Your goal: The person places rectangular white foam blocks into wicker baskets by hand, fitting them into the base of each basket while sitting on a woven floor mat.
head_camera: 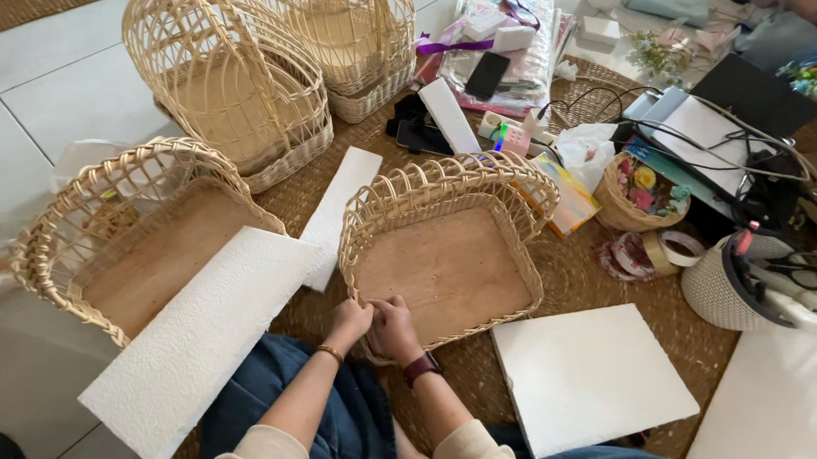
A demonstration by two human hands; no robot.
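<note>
The left hand [350,318] and the right hand [392,327] meet at the near rim of a wicker basket [445,250], both curled shut on the woven edge, knuckles almost touching. A thin bracelet circles the left wrist and a dark-strapped watch sits on the right.

The basket is pale rattan with an open looped wall and a flat brown board for a bottom. It is roughly heart-shaped, empty inside, and lies directly in front of the person's knees.

It rests on a woven straw mat [574,275] spread over a pale tiled floor [53,71]. Left of the basket lies a long white foam slab [203,335], partly covering a second similar basket [119,233]. Right of it lies a white foam board [592,374]. Beyond it stand two taller domed wicker baskets [240,72], and to its far right a clutter of cables, tape rolls and a small basket of flowers [642,190].

The basket's long axis runs from the person outward, tilted slightly to the right, its high looped back facing away.
</note>
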